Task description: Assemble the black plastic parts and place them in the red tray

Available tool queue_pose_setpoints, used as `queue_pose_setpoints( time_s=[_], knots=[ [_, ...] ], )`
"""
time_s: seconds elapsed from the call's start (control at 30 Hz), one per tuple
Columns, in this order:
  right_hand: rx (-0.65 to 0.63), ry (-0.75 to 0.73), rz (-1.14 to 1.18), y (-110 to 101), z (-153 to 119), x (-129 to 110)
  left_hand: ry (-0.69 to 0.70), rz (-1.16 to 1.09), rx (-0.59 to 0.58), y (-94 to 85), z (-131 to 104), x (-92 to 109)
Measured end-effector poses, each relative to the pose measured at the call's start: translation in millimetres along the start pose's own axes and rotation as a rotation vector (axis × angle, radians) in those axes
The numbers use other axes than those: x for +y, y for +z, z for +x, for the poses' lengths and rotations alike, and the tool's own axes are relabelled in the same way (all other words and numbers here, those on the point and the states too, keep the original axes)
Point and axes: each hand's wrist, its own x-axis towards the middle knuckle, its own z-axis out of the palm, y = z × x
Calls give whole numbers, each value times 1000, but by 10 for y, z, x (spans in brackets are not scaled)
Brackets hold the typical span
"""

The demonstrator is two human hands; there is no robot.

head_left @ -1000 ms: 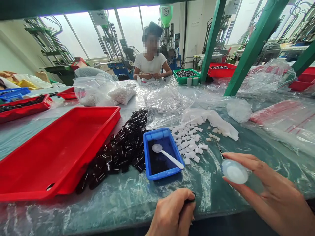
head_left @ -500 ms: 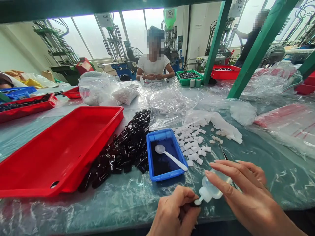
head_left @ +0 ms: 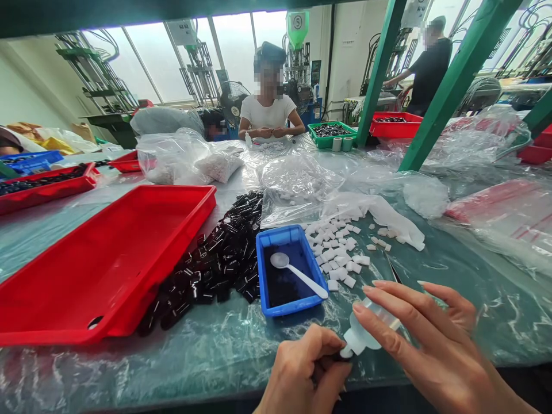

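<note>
My left hand (head_left: pixel 307 371) is closed at the table's front edge, pinching a small dark piece that its fingers mostly hide. My right hand (head_left: pixel 435 336) holds a translucent squeeze bottle (head_left: pixel 367 329), tilted with its nozzle down at the left fingertips. Behind my hands is a blue tray (head_left: pixel 264 276) with dark contents and a white spoon (head_left: pixel 302 276) lying across it. Black glossy pieces (head_left: pixel 224 259) are heaped to the left of that tray. White small blocks (head_left: pixel 338 253) lie scattered to its right, and a pointed metal tool (head_left: pixel 393 270) shows just beyond my right hand.
A large red tray (head_left: pixel 107 253) holds one small piece at the left. Plastic bags (head_left: pixel 302 178) lie farther back. A green post (head_left: pixel 461 86) slants down at the right. Across the table sits a person in a white shirt (head_left: pixel 268 112); another person (head_left: pixel 431 66) stands behind.
The bottle and my right hand have shifted slightly left, with the nozzle closer to the left fingertips. The standing person at the back has moved left, and someone low behind the bags has come into view.
</note>
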Motion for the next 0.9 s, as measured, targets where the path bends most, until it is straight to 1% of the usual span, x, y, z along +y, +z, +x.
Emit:
queue_pose_setpoints(
  time_s=[0.2, 0.47, 0.63, 0.8, 0.9],
  knots=[
    [-1, -14, -8, -27, -5, 14, 18, 2, 7, 0, -7, -16],
    [-45, -17, -33, -101, -27, 23, -27, 15, 16, -1, -5, 0],
    [-63, -48, -82, -111, -21, 29, -12, 37, 5, -11, -7, 10],
    [-37, -46, -88, -87, -2, 15, -33, 6, 11, 1, -10, -3],
    [-22, -53, -91, -68, 5, 0, -15, -5, 9, 7, -5, -9]
  ],
)
